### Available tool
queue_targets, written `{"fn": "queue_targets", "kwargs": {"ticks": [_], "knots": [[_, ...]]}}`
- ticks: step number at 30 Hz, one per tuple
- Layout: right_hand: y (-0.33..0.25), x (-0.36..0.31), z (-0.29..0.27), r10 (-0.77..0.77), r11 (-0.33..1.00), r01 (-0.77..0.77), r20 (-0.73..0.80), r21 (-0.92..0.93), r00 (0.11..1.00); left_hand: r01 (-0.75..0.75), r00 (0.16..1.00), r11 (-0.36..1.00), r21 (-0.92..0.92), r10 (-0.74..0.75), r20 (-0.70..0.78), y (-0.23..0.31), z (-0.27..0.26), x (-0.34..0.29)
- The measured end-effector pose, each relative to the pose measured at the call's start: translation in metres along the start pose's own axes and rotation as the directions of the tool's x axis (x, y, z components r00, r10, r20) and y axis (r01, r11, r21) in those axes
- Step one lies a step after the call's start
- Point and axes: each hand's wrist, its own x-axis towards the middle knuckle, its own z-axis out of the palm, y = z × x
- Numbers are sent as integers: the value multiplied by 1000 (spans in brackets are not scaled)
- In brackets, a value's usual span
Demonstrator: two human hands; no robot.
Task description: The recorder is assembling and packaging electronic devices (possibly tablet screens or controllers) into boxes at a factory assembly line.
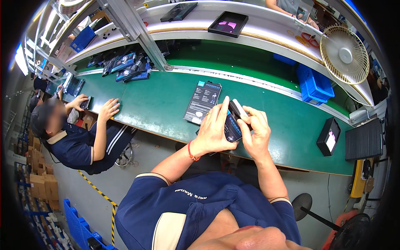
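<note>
Over the green bench, my left hand [210, 132] is wrapped round a small dark box [232, 130] with blue print, its thumb along the lower edge. My right hand [257, 132] pinches at the upper right side of the same box. Between the hands, a black and white edge [237, 108] shows at the box's upper end; whether it is a flap or an insert, I cannot make out. Just left of my hands, a black printed carton [203, 102] with a teal corner lies flat on the bench.
At the right lie an open black tray [320, 139] and a black stack [363, 139]. Blue bins [314, 85] and a fan [345, 55] stand behind. Boxes are piled [129, 66] near a metal post [143, 37]. A co-worker [77, 139] sits at the left; a black tray [214, 28] rests on the shelf.
</note>
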Motion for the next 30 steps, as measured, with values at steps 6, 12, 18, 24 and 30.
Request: {"fn": "queue_targets", "kwargs": {"ticks": [6,12,18,24,30], "knots": [[7,-2,-8,-31,995,6,247,102,969,-14,999,1000,13,14,-46,-4,-6,7],[9,-18,12,273,554,-290,159,780,949,13,1000,999,-47,-14,-8,1,-7,10],[14,-19,12,401,-161,-509,527,846,749,-49,996,986,157,61,-72,-6,-5,10],[24,-19,-6,18,888,-180,360,423,933,-39,999,999,8,39,2,-2,-8,8],[19,-18,3,498,485,-562,317,670,807,-144,989,970,196,137,51,4,0,4]]}}
